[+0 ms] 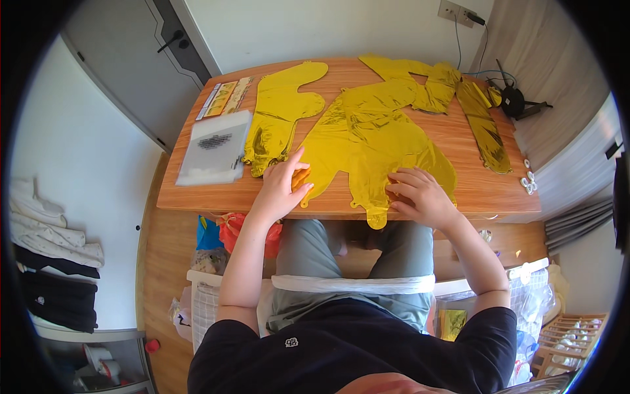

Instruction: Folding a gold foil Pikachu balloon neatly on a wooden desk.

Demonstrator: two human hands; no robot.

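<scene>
Near the front of the counter (220, 199), I see the left hand (284, 187) loosely spread and the right hand (423, 197) curled, its grip unclear. Beyond them stretches the large gold foil shape (387, 134); I'd smooth it lightly, avoiding creases.

Gold foil (377, 131), trousers (302, 253) perhaps grey-green

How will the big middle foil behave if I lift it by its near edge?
Probably floppy: the foil lies flat and creased, and its near tab pokes past the table edge. It seems light for its size, since it looks thin. Its glossy surface suggests it may slip.
</scene>
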